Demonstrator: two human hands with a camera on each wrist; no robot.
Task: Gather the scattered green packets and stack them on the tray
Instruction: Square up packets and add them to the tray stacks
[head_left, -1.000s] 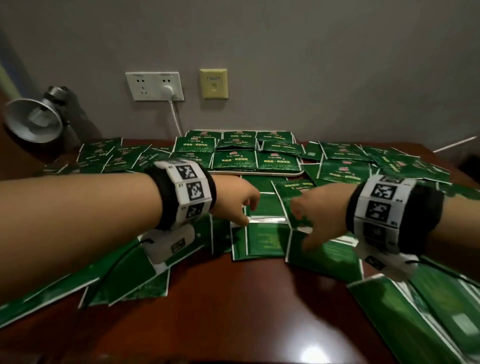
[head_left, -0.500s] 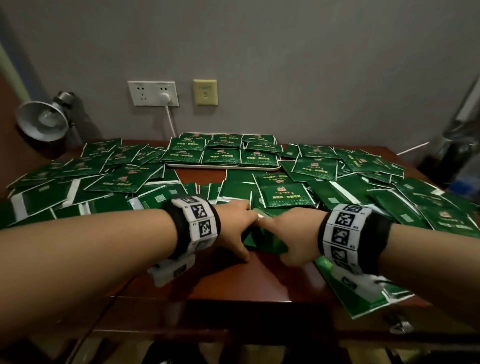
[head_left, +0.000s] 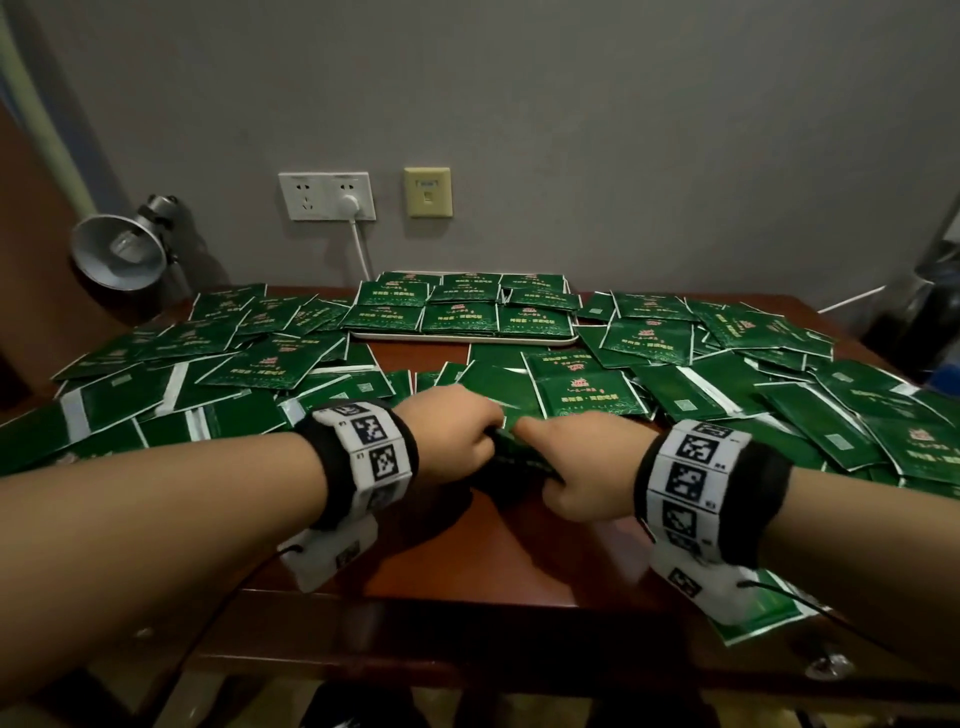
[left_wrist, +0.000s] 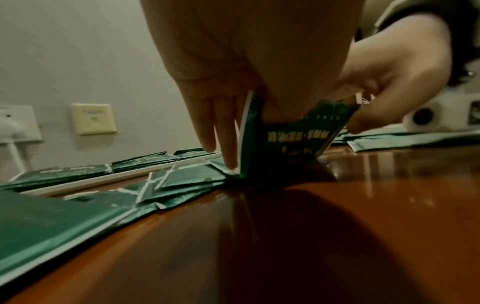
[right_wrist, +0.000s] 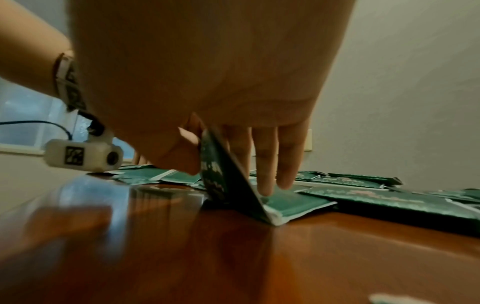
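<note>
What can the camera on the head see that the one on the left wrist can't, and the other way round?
Only the head view shows the desk lamp, the spread of loose packets across the table, and both wristbands. Only the left wrist view shows, from low down, the held packets standing on edge on the wood, and the fingers behind them. Both show the left hand, the right hand, the tray and the wall socket.

Packets (head_left: 582, 387) before tray (head_left: 467, 338)
</note>
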